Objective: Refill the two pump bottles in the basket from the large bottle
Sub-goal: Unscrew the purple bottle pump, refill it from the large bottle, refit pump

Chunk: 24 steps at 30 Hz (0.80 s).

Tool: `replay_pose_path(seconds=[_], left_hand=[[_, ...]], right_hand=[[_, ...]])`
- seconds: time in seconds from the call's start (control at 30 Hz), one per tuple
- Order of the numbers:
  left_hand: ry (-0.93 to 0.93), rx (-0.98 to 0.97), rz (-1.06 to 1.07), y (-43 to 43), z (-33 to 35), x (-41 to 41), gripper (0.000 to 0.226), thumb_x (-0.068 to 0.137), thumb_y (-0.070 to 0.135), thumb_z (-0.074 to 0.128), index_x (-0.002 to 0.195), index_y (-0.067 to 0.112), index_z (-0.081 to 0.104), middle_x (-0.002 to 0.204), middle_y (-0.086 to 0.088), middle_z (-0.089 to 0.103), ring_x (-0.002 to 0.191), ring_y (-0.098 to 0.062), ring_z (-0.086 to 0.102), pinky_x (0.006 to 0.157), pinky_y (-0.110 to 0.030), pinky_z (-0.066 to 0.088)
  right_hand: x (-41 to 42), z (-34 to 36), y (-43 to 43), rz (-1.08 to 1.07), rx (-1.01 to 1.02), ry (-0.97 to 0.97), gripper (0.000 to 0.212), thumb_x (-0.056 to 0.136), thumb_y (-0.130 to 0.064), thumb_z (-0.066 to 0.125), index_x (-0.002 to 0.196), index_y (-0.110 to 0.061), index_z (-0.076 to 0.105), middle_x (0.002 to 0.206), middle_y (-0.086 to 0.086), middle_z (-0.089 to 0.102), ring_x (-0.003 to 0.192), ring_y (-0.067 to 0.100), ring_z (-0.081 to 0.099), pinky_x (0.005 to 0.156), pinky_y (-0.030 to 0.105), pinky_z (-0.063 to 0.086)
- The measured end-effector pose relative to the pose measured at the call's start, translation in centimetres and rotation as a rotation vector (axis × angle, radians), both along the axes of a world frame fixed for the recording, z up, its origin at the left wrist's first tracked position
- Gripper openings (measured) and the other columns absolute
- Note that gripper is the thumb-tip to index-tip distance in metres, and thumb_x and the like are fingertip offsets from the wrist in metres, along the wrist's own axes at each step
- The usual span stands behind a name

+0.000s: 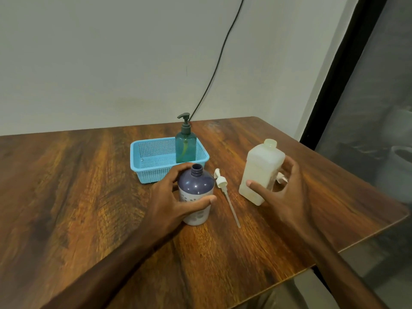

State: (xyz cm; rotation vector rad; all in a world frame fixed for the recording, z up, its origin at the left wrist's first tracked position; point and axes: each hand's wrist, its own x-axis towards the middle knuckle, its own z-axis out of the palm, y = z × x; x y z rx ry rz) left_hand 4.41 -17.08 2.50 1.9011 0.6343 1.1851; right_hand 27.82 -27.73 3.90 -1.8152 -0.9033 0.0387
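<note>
My left hand (171, 197) grips a purple and white bottle (196, 186) that stands upright on the table with its neck uncovered. Its white pump head with the long tube (225, 192) lies on the table just to the right. My right hand (283, 188) holds the large translucent white bottle (259, 172), uncapped and lifted slightly, tilted a little to the right. A teal pump bottle (185, 146) with a dark pump stands in the right end of the light blue basket (153, 172) behind the purple bottle.
The wooden table (89, 197) ends close on the right and at the near right corner. A black cable (214, 74) hangs down the wall behind the basket. A small white object (281, 177) lies behind the large bottle, mostly hidden.
</note>
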Motion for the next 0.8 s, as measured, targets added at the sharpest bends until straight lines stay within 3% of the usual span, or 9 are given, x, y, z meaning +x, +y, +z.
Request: replay_pose_path(seconds=[0.13, 0.27, 0.33, 0.43, 0.53, 0.6, 0.7, 0.8], left_hand=[[0.005, 0.026, 0.035, 0.5, -0.3, 0.1, 0.082, 0.062, 0.048, 0.092, 0.133, 0.025, 0.057, 0.124, 0.019, 0.066, 0.116, 0.0, 0.063, 0.091, -0.02, 0.056], [-0.005, 0.026, 0.046, 0.5, -0.3, 0.1, 0.081, 0.063, 0.044, 0.093, 0.132, 0.024, 0.057, 0.124, 0.018, 0.066, 0.114, 0.001, 0.063, 0.091, -0.019, 0.056], [-0.023, 0.034, 0.05, 0.3, -0.3, 0.1, 0.079, 0.063, 0.043, 0.093, 0.131, 0.025, 0.057, 0.122, 0.019, 0.066, 0.114, 0.0, 0.064, 0.09, -0.017, 0.055], [-0.053, 0.043, 0.056, 0.4, -0.1, 0.0, 0.076, 0.064, 0.038, 0.094, 0.129, 0.028, 0.057, 0.121, 0.022, 0.066, 0.115, -0.002, 0.064, 0.091, -0.017, 0.054], [-0.055, 0.07, 0.061, 0.5, 0.2, 0.0, 0.074, 0.063, 0.04, 0.094, 0.127, 0.034, 0.056, 0.121, 0.025, 0.065, 0.114, -0.003, 0.065, 0.09, -0.019, 0.055], [-0.054, 0.082, 0.064, 0.5, 0.1, -0.1, 0.075, 0.063, 0.042, 0.093, 0.128, 0.032, 0.057, 0.12, 0.024, 0.066, 0.113, -0.002, 0.065, 0.09, -0.019, 0.055], [-0.051, 0.091, 0.074, 0.6, 0.0, -0.1, 0.077, 0.063, 0.044, 0.094, 0.13, 0.026, 0.058, 0.12, 0.019, 0.068, 0.112, -0.004, 0.066, 0.091, -0.022, 0.056], [-0.056, 0.093, 0.065, 0.5, 0.1, -0.1, 0.077, 0.063, 0.041, 0.094, 0.129, 0.027, 0.058, 0.119, 0.019, 0.067, 0.111, -0.003, 0.066, 0.09, -0.019, 0.055]], right_hand=[[-2.3, 1.1, -1.6, -0.108, 0.146, -0.181, 0.098, 0.065, -0.051, 0.085, 0.145, -0.034, 0.03, 0.151, -0.008, 0.037, 0.131, 0.017, 0.045, 0.1, 0.048, 0.049], [-6.1, 2.3, -1.8, 0.041, 0.278, -0.472, 0.053, 0.08, -0.026, 0.078, 0.126, -0.015, 0.055, 0.132, 0.0, 0.054, 0.12, 0.012, 0.05, 0.094, 0.026, 0.05], [-7.3, 2.4, -0.4, 0.175, 0.113, -0.536, 0.034, 0.086, -0.023, 0.072, 0.118, -0.021, 0.06, 0.122, -0.006, 0.061, 0.109, 0.006, 0.054, 0.092, 0.024, 0.051], [-7.6, 2.3, 3.0, 0.259, -0.304, -0.461, 0.03, 0.094, -0.027, 0.061, 0.124, -0.025, 0.058, 0.126, -0.009, 0.058, 0.108, 0.006, 0.054, 0.09, 0.013, 0.037], [-7.4, 2.1, 5.5, 0.299, -0.576, -0.366, 0.02, 0.098, -0.022, 0.055, 0.118, -0.019, 0.055, 0.121, 0.0, 0.059, 0.091, 0.008, 0.053, 0.081, 0.02, 0.044], [-7.5, 2.5, 6.4, 0.318, -0.63, -0.422, 0.01, 0.099, -0.02, 0.054, 0.107, -0.017, 0.057, 0.111, 0.003, 0.061, 0.085, 0.01, 0.054, 0.073, 0.021, 0.048], [-7.8, 2.9, 7.1, 0.309, -0.619, -0.493, 0.007, 0.097, -0.02, 0.056, 0.099, -0.014, 0.059, 0.102, 0.005, 0.062, 0.081, 0.012, 0.053, 0.061, 0.018, 0.042], [-7.8, 2.6, 7.0, 0.32, -0.58, -0.49, 0.008, 0.096, -0.023, 0.059, 0.092, -0.016, 0.058, 0.098, 0.003, 0.063, 0.082, 0.012, 0.057, 0.07, 0.023, 0.05]])
